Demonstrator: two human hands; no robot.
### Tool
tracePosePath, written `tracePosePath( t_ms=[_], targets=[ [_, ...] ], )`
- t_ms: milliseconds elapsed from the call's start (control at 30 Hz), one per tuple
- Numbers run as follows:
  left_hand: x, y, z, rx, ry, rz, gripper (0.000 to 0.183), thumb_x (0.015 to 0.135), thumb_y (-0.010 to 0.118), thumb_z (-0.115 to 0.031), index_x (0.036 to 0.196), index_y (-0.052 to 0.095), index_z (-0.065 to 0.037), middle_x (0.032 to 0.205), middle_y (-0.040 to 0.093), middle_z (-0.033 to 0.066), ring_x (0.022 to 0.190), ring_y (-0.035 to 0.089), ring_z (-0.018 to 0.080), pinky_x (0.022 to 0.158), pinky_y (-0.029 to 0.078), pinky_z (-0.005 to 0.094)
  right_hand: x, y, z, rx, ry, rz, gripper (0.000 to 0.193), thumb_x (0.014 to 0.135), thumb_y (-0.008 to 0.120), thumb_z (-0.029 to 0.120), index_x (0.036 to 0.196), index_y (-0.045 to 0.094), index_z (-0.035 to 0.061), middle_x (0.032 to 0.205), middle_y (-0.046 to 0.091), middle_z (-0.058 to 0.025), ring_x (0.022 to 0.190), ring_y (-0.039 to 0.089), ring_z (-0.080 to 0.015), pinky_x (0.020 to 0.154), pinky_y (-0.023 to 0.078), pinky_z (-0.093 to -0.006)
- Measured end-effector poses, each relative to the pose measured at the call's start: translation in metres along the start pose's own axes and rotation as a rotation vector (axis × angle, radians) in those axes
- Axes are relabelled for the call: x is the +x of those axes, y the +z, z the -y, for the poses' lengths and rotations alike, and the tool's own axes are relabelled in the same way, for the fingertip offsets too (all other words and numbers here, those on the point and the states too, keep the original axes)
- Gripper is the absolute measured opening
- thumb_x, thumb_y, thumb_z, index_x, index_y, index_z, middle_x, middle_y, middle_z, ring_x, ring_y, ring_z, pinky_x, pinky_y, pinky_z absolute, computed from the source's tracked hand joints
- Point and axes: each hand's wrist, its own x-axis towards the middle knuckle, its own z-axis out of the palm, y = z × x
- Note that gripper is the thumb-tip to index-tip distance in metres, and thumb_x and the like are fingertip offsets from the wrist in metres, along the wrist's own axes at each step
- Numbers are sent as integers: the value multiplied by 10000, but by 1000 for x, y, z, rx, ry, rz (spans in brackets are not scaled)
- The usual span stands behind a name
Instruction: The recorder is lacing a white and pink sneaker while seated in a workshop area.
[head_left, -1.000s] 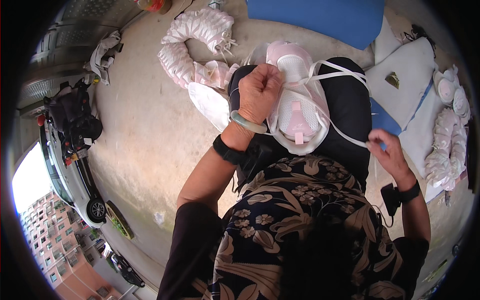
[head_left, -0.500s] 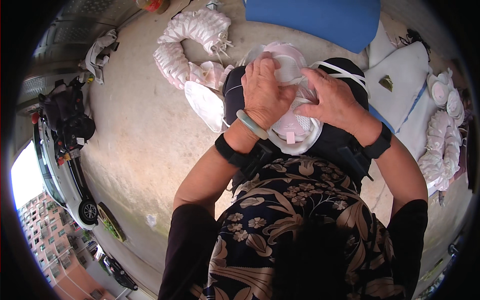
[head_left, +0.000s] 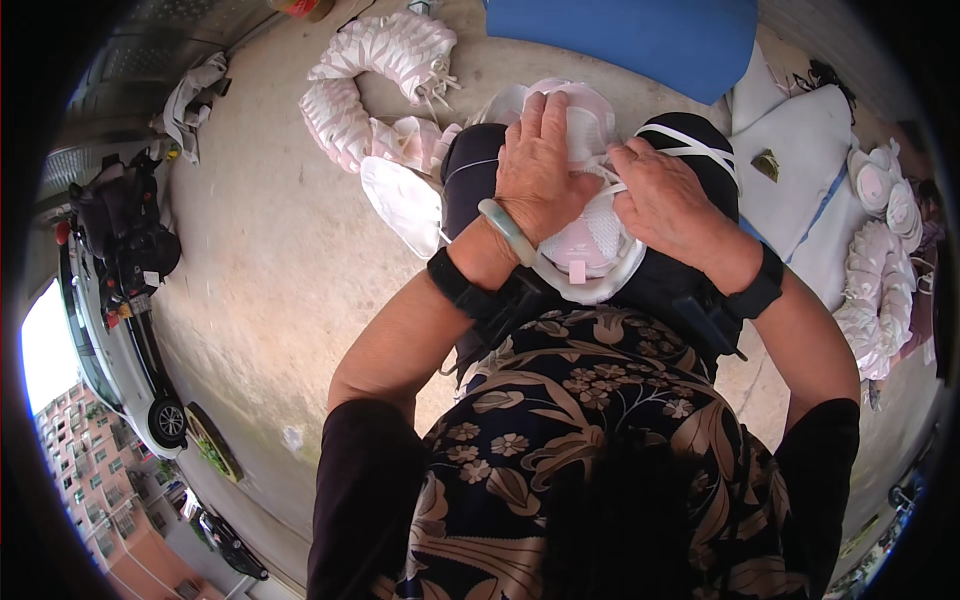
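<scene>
Across my lap lie pink-and-white mesh shoe uppers [head_left: 578,250], with a pink tab at the near end. More of the same pink and white material [head_left: 592,122] shows at the far end, between my knees. My left hand [head_left: 538,170] rests flat on the pieces, its fingers stretched away from me and its thumb pointing right. Pinched in my right hand [head_left: 672,198] is a thin white strap, close to the left thumb. A white strap [head_left: 690,147] also crosses over my right knee. My hands partly cover the middle of the uppers.
A curved row of stacked pink-and-white uppers [head_left: 335,105] lies on the floor at the far left, beside a white piece [head_left: 403,205]. More bundles [head_left: 875,290] sit at the right, near a white sheet [head_left: 795,150] bearing a leaf. A blue panel [head_left: 625,40] stands ahead.
My left hand has flattened, its fingers now straight over the uppers. The right fingers have closed from a spread position into a pinch on the white strap.
</scene>
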Motion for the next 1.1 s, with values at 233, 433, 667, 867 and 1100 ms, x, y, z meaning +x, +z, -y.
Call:
tracePosePath(
  t_ms=[233,433,667,867,1100],
  targets=[
    [-1,-9,-5,144,124,-64,789,569,780,-181,1233,381,-31,1298,388,199,1071,454,384,889,382,446,8,-4,-13,73,15,151,181,737,495,64,887,528,-32,924,560,-223,891,566,-380,800,459,-435],
    [-5,-8,-20,470,443,11,200,692,614,-135,884,587,-86,894,525,69,892,545,264,746,430,378,14,2,-25,207,102,278,330,711,477,16,1036,530,-15,987,527,-200,954,507,-377,842,420,-420],
    [6,-5,-26,609,481,136,80,720,558,-95,775,557,-37,691,541,90,529,610,238,439,474,340,14,2,-28,218,36,216,163,772,467,97,876,551,4,941,565,-197,916,544,-371,802,439,-429],
    [8,-5,-29,544,557,143,74,728,551,-101,736,546,-27,687,562,103,528,615,255,426,472,348,6,2,-30,291,66,148,257,772,480,111,988,540,-15,911,588,-207,922,550,-365,795,437,-417],
    [-35,-38,-21,185,353,14,147,742,583,-61,628,494,-37,584,532,115,488,556,275,445,438,363,-14,4,-33,687,321,35,581,689,607,118,1205,420,-73,761,609,-164,680,596,-230,642,473,-329]
  ],
)
